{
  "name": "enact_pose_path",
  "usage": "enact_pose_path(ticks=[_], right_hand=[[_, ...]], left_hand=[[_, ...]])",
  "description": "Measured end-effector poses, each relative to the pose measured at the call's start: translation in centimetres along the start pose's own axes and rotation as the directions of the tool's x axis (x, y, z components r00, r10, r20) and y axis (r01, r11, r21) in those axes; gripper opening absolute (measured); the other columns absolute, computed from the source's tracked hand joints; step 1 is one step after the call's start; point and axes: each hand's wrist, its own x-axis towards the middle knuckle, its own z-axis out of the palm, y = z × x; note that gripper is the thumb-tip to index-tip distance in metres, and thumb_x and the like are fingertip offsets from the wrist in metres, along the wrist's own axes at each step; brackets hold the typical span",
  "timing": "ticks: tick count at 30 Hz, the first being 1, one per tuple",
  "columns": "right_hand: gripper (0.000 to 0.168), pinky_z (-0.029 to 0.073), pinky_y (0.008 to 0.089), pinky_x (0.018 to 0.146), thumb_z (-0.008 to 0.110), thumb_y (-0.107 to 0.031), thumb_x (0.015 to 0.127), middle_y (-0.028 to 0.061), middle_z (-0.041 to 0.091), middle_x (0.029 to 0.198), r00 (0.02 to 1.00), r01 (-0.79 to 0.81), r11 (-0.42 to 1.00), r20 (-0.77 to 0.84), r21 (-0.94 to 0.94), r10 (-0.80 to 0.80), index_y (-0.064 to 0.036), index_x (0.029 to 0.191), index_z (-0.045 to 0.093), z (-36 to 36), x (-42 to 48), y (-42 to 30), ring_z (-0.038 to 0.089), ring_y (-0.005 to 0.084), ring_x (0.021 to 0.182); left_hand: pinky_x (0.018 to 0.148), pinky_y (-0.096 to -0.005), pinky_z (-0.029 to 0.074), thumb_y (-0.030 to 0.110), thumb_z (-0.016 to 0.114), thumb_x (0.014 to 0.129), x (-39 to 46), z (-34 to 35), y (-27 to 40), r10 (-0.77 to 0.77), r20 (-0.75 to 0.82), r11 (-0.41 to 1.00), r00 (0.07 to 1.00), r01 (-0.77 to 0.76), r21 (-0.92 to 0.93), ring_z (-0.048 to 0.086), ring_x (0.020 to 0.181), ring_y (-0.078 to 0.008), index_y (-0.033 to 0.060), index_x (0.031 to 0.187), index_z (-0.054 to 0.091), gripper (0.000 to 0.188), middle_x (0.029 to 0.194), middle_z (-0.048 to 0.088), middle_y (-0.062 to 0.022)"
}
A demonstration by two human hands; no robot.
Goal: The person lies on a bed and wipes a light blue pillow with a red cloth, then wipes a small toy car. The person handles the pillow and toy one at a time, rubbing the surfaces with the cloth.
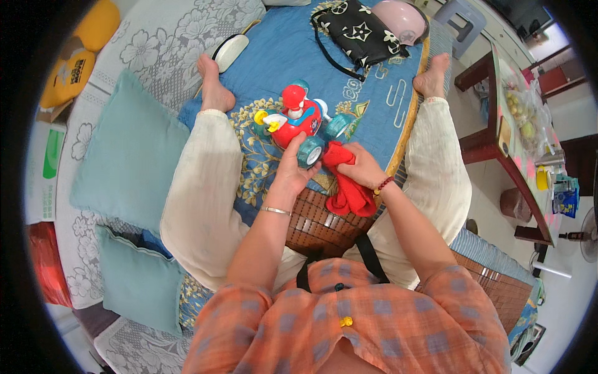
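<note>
A red toy vehicle [295, 126] with teal wheels, yellow parts and a small red-headed figure on top stands between my legs. My left hand [295, 170] holds it by the near teal wheel [310, 152], with the thumb against the red body. In my right hand [362, 166] is a bunched red cloth [352, 198], its top beside that wheel and its lower end hanging over the brown mat. Whether the cloth touches the wheel, I cannot tell.
A blue patterned cover [275, 51] and a brown slatted mat [308, 224] lie beneath. Ahead are a black patterned bag [359, 30] and a pink helmet [402, 21]. Teal cushions [128, 149] lie left. A table with a dark red frame [525, 196] stands right, holding bagged fruit [521, 110].
</note>
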Motion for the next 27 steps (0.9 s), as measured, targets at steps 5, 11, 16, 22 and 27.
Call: enact_pose_path(ticks=[5,11,16,22,27], right_hand=[[0.043,0.049,0.0299,0.088,0.068,-0.019,0.082,0.0095,0.065,0.107,0.995,-0.028,0.972,-0.089,0.233,0.050,-0.003,0.121,0.062,0.4,0.3,2.3,0.064,0.0184,0.097],[0.039,0.049,0.0262,0.083,0.063,-0.012,0.089,0.0028,0.063,0.109,0.965,0.105,0.659,-0.236,0.745,0.113,-0.001,0.126,0.057,0.8,0.0,-1.3,0.060,0.0099,0.096],[0.041,0.049,0.0271,0.085,0.063,-0.017,0.091,0.0041,0.063,0.111,0.934,0.226,0.542,-0.339,0.809,0.116,-0.002,0.128,0.055,0.8,0.9,-1.0,0.060,0.0113,0.097],[0.049,0.050,0.0310,0.090,0.067,-0.026,0.092,0.0063,0.061,0.118,0.997,0.071,0.693,-0.078,0.717,-0.021,-0.004,0.132,0.050,3.8,0.8,-1.2,0.060,0.0147,0.104],[0.040,0.055,0.0338,0.082,0.068,-0.027,0.091,0.0072,0.067,0.107,0.983,-0.164,0.358,0.120,0.919,0.142,-0.003,0.121,0.057,4.2,0.5,-0.3,0.066,0.0178,0.094]], left_hand=[[0.097,-0.0457,0.042,0.042,0.069,0.084,-0.3,0.6,0.1,-0.009,0.012,1.000,1.000,0.009,-0.014,0.056,0.110,-0.0227,0.0182,0.121,0.057,0.046,0.117,0.063,-0.0032],[0.098,-0.0491,0.045,0.035,0.066,0.087,0.8,-0.6,-0.3,0.040,0.257,0.984,0.965,0.006,-0.177,0.059,0.109,-0.0260,0.0111,0.125,0.054,0.046,0.118,0.063,-0.0070],[0.103,-0.0475,0.044,0.034,0.061,0.090,0.0,0.0,0.0,0.074,0.248,0.990,0.966,-0.042,-0.134,0.059,0.114,-0.0291,0.0062,0.126,0.055,0.046,0.121,0.063,-0.0113],[0.103,-0.0451,0.045,0.037,0.058,0.092,-0.1,-0.4,0.5,0.126,0.319,0.976,0.939,-0.058,-0.211,0.059,0.116,-0.0291,0.0048,0.127,0.055,0.048,0.127,0.062,-0.0133],[0.103,-0.0438,0.045,0.039,0.055,0.094,0.1,0.2,-0.1,0.148,0.264,0.983,0.953,-0.113,-0.143,0.060,0.113,-0.0297,0.0040,0.123,0.058,0.045,0.122,0.064,-0.0134]])
